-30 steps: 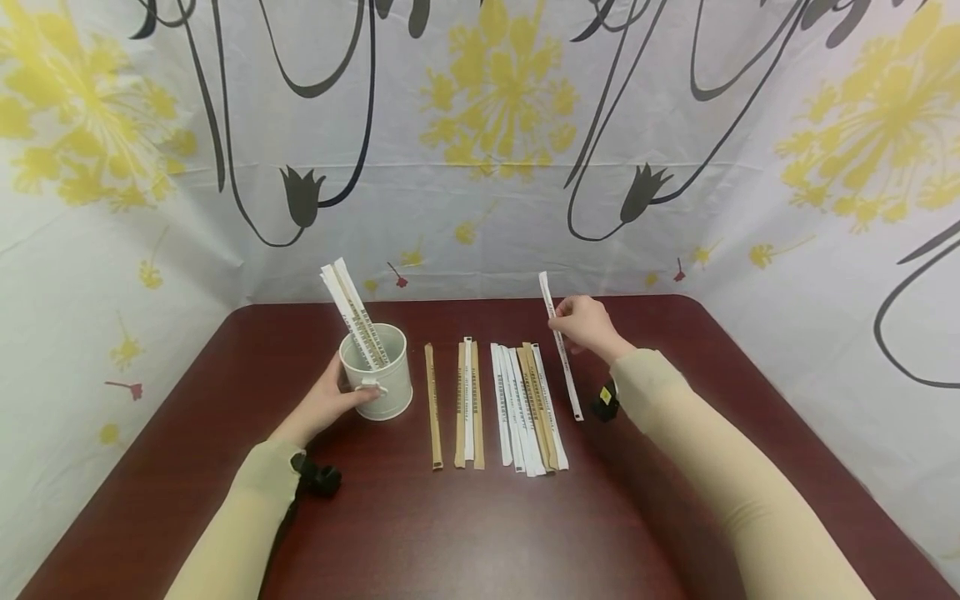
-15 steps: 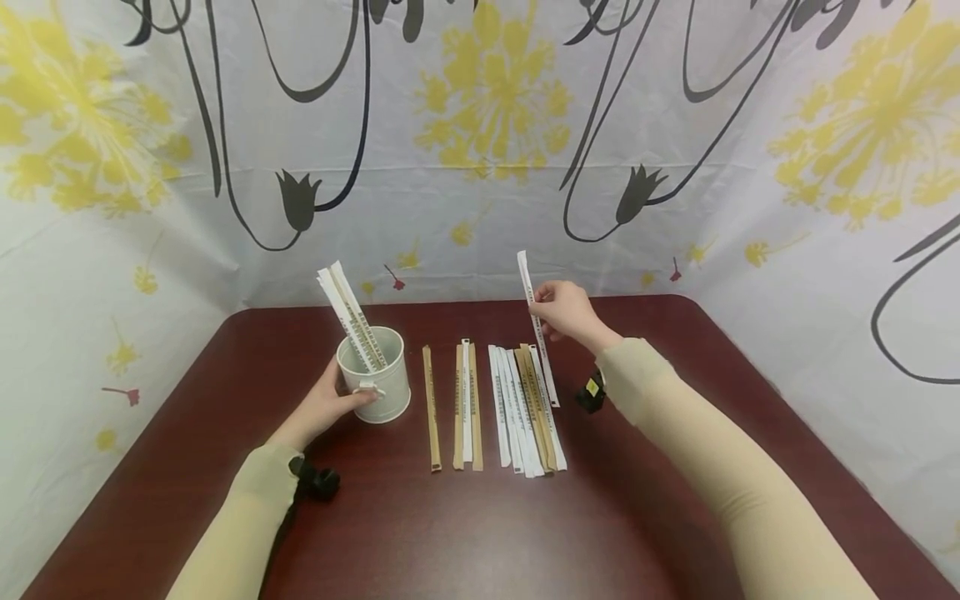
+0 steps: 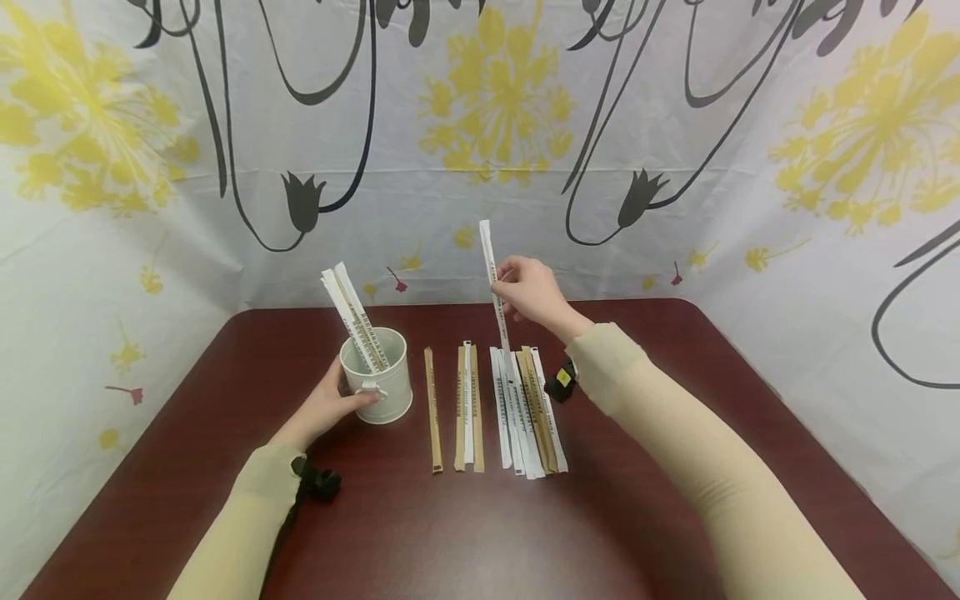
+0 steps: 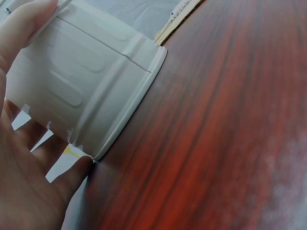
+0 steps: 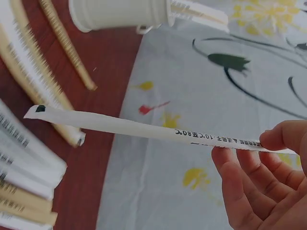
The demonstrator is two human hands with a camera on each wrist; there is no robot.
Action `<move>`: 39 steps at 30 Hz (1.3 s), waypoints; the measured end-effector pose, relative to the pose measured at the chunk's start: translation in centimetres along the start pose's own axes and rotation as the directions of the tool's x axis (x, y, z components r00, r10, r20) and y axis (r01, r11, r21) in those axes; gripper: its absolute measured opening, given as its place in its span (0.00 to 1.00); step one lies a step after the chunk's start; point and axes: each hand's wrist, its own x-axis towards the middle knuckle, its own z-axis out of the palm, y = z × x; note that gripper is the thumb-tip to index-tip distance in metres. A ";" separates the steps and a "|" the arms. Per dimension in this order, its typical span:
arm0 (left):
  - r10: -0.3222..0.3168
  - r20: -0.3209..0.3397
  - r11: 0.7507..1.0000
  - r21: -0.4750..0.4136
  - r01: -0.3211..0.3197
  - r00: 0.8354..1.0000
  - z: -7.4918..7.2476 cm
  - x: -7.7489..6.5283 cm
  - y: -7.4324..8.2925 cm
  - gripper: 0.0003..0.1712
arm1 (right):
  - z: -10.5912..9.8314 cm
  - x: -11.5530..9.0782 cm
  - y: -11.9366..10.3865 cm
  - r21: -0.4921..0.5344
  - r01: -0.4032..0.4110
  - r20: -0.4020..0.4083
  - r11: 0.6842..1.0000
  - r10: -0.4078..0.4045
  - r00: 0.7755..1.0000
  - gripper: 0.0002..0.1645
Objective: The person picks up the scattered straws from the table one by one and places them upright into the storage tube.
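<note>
My left hand [image 3: 324, 407] grips a small white metal bucket [image 3: 396, 390], thumb on the near side and fingers round the far left. Several paper-wrapped straws [image 3: 351, 310], white and brown, lean left inside it. In the right wrist view, a white paper-wrapped straw [image 5: 120, 124] with black printing is pinched between the thumb and fingers of my right hand [image 5: 259, 187]. The head view has this straw steeply tilted above the back of the table, its lower end overlapping the right-hand group of wrapped straws [image 3: 531, 417].
Left of that group lie a brown, white and brown trio of wrapped straws [image 3: 468, 408] and a single brown wrapped straw [image 3: 433, 410]. All rest on a dark red wooden table [image 3: 480, 542]. A patterned cloth [image 3: 450, 108] hangs behind and at both sides.
My right hand has moved left and up with the white wrapped straw, from right of the straw group to over it. The left hand and bucket have stayed in place.
</note>
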 end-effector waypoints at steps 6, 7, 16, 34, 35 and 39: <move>0.005 -0.007 1.000 -0.022 -0.005 1.000 0.1 0.0 -0.2 0.53 | 1.1 0.5 -2.9 0.048 0.074 -0.001 0.996 -0.074 0.997 0.07; 0.006 -0.010 1.000 -0.017 -0.006 1.000 0.1 0.0 -0.1 0.53 | 1.3 0.6 -3.4 0.057 0.085 -0.002 0.995 -0.085 0.996 0.07; 0.020 -0.005 1.000 -0.017 -0.020 1.000 0.0 0.0 0.2 0.53 | 3.3 1.3 -7.8 0.143 0.232 -0.061 0.962 -0.225 0.972 0.07; 0.024 0.007 0.998 0.056 -0.024 1.000 -0.5 0.1 0.8 0.52 | 10.5 1.5 -10.9 0.261 0.345 -0.016 0.902 -0.353 0.936 0.08; 0.032 0.003 0.997 0.070 -0.032 0.999 -0.6 0.1 0.9 0.51 | 10.8 1.5 -10.9 0.261 0.344 -0.006 0.902 -0.354 0.935 0.08; 0.027 0.002 0.995 0.099 -0.027 1.000 -0.8 0.3 1.2 0.49 | 12.1 1.3 -11.0 0.248 0.346 0.028 0.905 -0.364 0.931 0.08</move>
